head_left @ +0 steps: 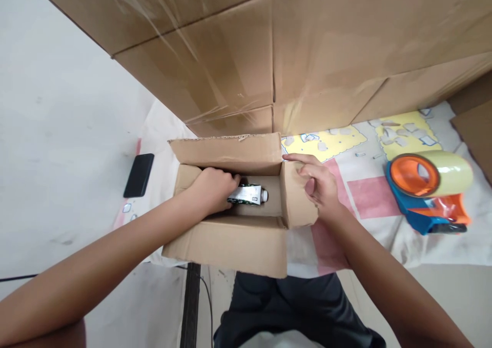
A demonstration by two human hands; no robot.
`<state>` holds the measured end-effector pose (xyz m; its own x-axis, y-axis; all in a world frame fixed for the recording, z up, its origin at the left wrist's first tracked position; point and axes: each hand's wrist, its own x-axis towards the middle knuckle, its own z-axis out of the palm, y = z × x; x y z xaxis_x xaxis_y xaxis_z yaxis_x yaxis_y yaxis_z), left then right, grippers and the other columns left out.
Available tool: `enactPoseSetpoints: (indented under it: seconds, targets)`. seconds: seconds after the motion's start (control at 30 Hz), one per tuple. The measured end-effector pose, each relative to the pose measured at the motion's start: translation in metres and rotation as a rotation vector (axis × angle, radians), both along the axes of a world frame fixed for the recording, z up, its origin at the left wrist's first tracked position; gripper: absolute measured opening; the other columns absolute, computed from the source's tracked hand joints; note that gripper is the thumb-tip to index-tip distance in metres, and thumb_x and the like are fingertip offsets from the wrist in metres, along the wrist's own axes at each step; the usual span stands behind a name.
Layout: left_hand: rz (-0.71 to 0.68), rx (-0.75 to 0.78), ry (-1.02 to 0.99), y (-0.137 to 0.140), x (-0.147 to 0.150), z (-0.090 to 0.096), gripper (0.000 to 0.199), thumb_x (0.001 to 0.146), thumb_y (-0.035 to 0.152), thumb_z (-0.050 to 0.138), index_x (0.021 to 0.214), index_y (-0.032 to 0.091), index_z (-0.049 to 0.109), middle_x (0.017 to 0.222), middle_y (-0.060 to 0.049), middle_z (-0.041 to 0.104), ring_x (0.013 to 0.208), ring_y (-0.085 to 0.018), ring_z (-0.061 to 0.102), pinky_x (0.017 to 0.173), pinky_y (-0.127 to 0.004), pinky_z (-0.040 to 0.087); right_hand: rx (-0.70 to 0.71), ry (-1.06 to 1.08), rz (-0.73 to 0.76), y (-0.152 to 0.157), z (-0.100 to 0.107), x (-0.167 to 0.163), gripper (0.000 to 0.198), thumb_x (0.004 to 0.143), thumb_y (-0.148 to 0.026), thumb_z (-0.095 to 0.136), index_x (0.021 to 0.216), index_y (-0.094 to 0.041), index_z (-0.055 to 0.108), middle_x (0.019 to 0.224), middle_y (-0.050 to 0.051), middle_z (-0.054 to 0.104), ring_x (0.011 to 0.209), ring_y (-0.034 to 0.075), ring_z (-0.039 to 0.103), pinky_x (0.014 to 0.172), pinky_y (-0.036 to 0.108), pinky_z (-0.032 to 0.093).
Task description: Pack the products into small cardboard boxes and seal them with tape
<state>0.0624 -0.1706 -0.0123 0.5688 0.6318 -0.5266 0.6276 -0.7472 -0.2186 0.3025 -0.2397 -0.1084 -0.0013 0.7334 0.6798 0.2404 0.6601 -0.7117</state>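
An open cardboard box (226, 245) sits in front of me with its flaps folded outward. My left hand (213, 190) reaches inside it, fingers closed around a silver and dark green squeeze tube (248, 194). The tube's white cap points right, and its left end is hidden under the hand. At the box's right side, my right hand (321, 184) grips the right flap (298, 204) with curled fingers. Its index finger stretches toward the corner by the far flap (234, 150).
A blue and orange tape dispenser (426, 217) with a wide tape roll (448, 174) lies to the right. A black phone (139, 175) lies at the left on the patterned cloth (369, 235). Stacked, film-wrapped cartons (230, 66) rise directly behind the box.
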Motion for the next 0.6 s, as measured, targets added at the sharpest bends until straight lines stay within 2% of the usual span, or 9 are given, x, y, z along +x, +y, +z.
enactPoseSetpoints:
  seconds: [0.27, 0.47, 0.53, 0.6]
  targets:
    - [-0.111, 0.014, 0.025, 0.000, -0.002, -0.001, 0.048, 0.076, 0.042, 0.073, 0.115, 0.014, 0.068, 0.085, -0.016, 0.076, 0.085, -0.037, 0.073, 0.068, -0.039, 0.049, -0.002, -0.024, -0.015, 0.001, -0.002, 0.000, 0.024, 0.105, -0.047, 0.038, 0.108, -0.031, 0.056, 0.130, 0.009, 0.066, 0.118, 0.028, 0.064, 0.093, 0.051, 0.054]
    - [-0.095, -0.012, 0.036, 0.002, 0.006, 0.001, 0.061, 0.075, 0.054, 0.074, 0.121, 0.015, 0.067, 0.089, -0.017, 0.077, 0.088, -0.036, 0.073, 0.071, -0.039, 0.050, 0.003, -0.033, -0.013, 0.000, -0.001, 0.001, 0.025, 0.105, -0.047, 0.038, 0.111, -0.031, 0.056, 0.130, 0.009, 0.066, 0.116, 0.028, 0.064, 0.091, 0.049, 0.054]
    - [-0.099, -0.006, -0.017, 0.003, 0.005, 0.007, 0.058, 0.080, 0.060, 0.068, 0.119, 0.017, 0.068, 0.087, -0.015, 0.077, 0.084, -0.035, 0.073, 0.069, -0.039, 0.050, -0.001, -0.022, 0.002, 0.001, -0.004, 0.003, 0.021, 0.105, -0.045, 0.042, 0.112, -0.031, 0.056, 0.131, 0.008, 0.066, 0.118, 0.027, 0.064, 0.094, 0.049, 0.053]
    - [-0.079, -0.006, -0.187, -0.001, -0.007, 0.020, 0.046, 0.089, 0.061, 0.057, 0.111, 0.023, 0.071, 0.087, -0.010, 0.077, 0.083, -0.031, 0.074, 0.071, -0.038, 0.051, -0.008, 0.002, 0.011, 0.002, -0.006, 0.004, 0.021, 0.103, -0.046, 0.047, 0.115, -0.032, 0.055, 0.132, 0.008, 0.065, 0.122, 0.028, 0.063, 0.098, 0.050, 0.052]
